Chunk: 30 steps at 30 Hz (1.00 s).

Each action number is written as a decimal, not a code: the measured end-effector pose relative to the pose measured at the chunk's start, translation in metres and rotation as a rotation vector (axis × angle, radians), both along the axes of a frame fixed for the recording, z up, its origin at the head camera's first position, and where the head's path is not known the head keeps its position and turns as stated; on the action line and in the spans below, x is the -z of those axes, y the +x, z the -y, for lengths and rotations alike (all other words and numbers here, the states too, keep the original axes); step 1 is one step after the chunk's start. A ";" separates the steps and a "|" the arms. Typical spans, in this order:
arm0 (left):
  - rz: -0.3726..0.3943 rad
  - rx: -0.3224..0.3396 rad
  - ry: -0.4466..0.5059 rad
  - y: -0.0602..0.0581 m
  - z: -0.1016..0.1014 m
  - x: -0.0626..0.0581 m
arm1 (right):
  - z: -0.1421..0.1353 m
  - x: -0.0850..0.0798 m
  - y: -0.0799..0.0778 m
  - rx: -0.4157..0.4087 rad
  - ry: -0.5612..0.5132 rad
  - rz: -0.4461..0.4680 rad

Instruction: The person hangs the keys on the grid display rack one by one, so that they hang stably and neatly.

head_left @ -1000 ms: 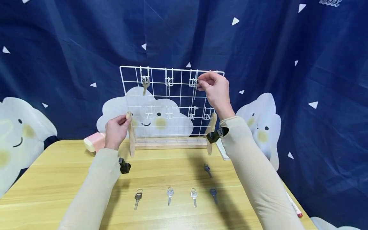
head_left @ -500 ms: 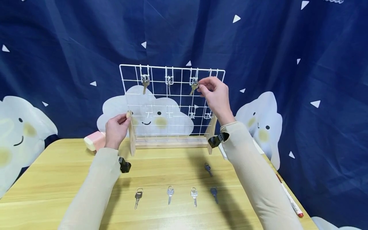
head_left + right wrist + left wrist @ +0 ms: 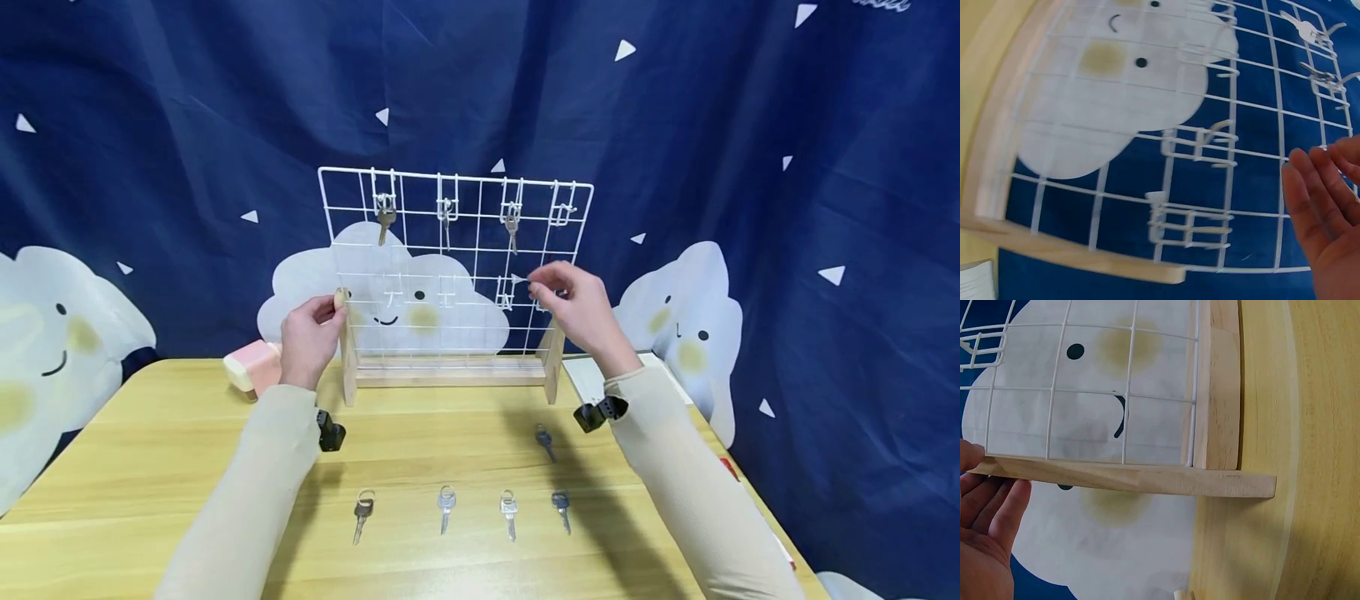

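Rack post [image 3: 1129,477] in left grip [image 3: 309,343]

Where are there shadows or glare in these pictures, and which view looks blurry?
Head view: a dark shadow slants across the table, over the loose key nearest the rack, with pale glare at the bottom edge; left wrist view: fairly crisp, the rack's grain visible; right wrist view: softer, the rack and right hand slightly blurred.
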State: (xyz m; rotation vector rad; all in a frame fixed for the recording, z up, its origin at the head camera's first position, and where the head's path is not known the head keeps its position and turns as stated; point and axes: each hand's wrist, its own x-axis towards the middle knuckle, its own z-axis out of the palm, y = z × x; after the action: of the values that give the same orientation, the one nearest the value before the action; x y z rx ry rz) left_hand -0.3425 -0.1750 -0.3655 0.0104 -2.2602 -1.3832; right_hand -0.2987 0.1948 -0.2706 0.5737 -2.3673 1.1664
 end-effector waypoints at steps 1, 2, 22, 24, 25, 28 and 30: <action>0.000 -0.004 -0.002 0.000 -0.001 0.000 | -0.002 0.004 0.002 -0.010 0.011 0.021; -0.001 -0.007 -0.001 0.000 -0.001 -0.001 | -0.004 0.008 0.005 -0.019 0.022 0.041; 0.047 0.020 -0.015 0.000 0.001 -0.002 | -0.043 0.108 0.030 -0.222 0.222 0.355; 0.047 0.021 -0.008 0.001 0.000 -0.002 | -0.046 0.117 0.031 -0.229 0.244 0.367; 0.045 0.020 -0.005 0.000 0.000 -0.002 | -0.048 0.121 0.031 -0.235 0.251 0.374; 0.042 0.020 0.005 0.000 -0.001 -0.002 | -0.050 0.131 0.033 -0.251 0.278 0.386; 0.040 0.020 0.011 0.000 -0.001 -0.002 | -0.051 0.138 0.032 -0.255 0.292 0.396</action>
State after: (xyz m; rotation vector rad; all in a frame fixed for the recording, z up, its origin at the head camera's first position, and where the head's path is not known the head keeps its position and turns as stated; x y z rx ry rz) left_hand -0.3428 -0.1738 -0.3639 0.0188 -2.2910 -1.4179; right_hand -0.2666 0.2459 -0.4087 0.8261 -2.9024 1.1286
